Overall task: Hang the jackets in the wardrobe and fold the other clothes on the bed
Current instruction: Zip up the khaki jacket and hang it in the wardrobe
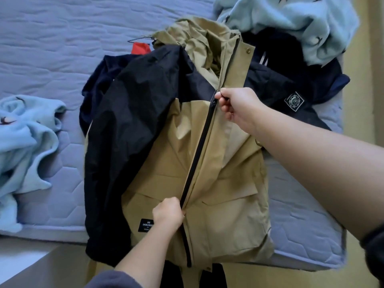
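My left hand (168, 213) pinches the front of the jacket (224, 183) beside the zip (199, 146), low near the hem. One jacket: khaki body, black shoulders and sleeve, black zip, small black label. It lies front up on the bed (52, 48), its long axis running from me outward, hem over the near edge, hood farthest. My right hand (234, 107) pinches the zip pull at chest height. Around it: two pale blue garments, left fleece (27, 142) and far fleece (291, 21); one navy garment (291, 90) with a patch; one red cloth (140, 49)
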`<state>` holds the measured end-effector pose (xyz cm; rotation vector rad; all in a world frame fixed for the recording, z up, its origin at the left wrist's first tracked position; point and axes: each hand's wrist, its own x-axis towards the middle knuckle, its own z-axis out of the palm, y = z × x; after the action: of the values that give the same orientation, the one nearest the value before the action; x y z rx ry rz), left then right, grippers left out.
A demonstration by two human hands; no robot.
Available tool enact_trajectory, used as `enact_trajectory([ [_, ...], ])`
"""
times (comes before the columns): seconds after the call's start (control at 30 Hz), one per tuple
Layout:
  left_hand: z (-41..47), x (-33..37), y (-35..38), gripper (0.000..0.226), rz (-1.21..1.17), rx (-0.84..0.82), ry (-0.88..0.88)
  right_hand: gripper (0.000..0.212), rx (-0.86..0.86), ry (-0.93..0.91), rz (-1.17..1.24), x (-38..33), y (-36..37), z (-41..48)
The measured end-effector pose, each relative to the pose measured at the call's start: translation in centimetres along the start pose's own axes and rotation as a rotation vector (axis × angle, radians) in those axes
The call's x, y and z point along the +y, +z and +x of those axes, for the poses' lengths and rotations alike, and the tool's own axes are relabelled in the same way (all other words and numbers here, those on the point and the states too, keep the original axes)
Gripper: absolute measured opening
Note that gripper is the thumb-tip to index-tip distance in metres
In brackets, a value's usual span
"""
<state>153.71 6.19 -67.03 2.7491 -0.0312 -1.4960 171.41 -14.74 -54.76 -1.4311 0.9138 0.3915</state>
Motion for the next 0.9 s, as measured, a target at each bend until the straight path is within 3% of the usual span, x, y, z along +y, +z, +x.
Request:
enact_trajectory([
  [0.13, -0.1, 1.1, -3.3, 0.021, 0.03, 0.019, 0.048, 0.028, -0.024, -0.013, 0.009, -0.1, -0.2, -0.6],
  [0.3, -0.2, 5.8, -12.0, 0.031, -0.227, 0.306, 0.201, 0.03, -0.06, -0.002, -0.006, -0.8, -0.1, -2.3],
  [0.43, -0.4, 8.2, -17.7, 0.022, -0.329, 0.436, 0.256, 0.031, -0.056, 0.001, 0.003, -1.9, -0.4, -3.6],
  [0.67, -2.1, 7.5, -15.8, 0.017, -0.335, 0.481, 0.256, 0.035, -0.021, -0.035, 0.141, -2.8, -0.9, -5.0],
  [0.77, -3.1, 7.6, -14.8, 0.017, -0.353, 0.472, 0.241, 0.033, -0.035, -0.072, 0.093, -3.0, -1.0, -5.7],
  [0.9, -4.4, 7.1, -14.9, 0.011, -0.419, 0.26, 0.196, 0.031, -0.115, -0.118, 0.055, -2.3, -1.8, -7.9],
])
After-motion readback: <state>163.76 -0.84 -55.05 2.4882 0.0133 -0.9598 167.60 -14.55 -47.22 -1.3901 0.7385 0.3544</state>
